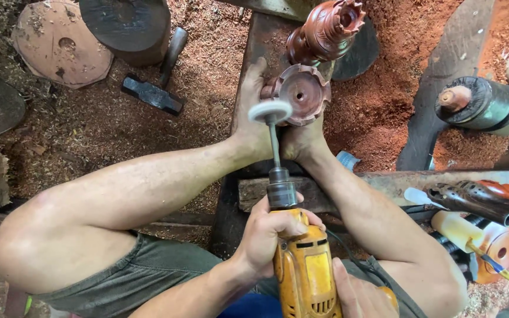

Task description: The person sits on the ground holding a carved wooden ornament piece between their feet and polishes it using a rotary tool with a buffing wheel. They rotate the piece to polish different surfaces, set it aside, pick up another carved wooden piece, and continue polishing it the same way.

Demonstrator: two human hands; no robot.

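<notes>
I saw both of my hands on a yellow electric drill point(304, 271) held low in the middle of the view, pointing away from me. My left hand point(266, 235) was closed around the front of the drill body, fingers wrapped just behind the dark metal chuck point(280, 191). My right hand point(357, 291) gripped the rear handle at the bottom edge, partly cut off by the frame, so I could not tell how its fingers lay underneath. A thin steel shaft rose from the chuck and ended in a small white buffing wheel point(270, 111), which sat against the near rim of a reddish carved wooden disc point(301, 93) with notched edges and a small centre hole. My two bare feet pressed that disc from either side, the left foot point(251, 118) along its left edge and the right foot point(301, 141) under it, holding it upright on a dark wooden plank point(263, 41). Just beyond it stood a taller carved wooden piece point(325, 29) of the same red colour. Red sawdust point(378, 100) lay all around. A hammer point(157, 79) rested on the ground to the left, well apart from the work, and a lathe-like spindle point(481, 103) sat to the right.
</notes>
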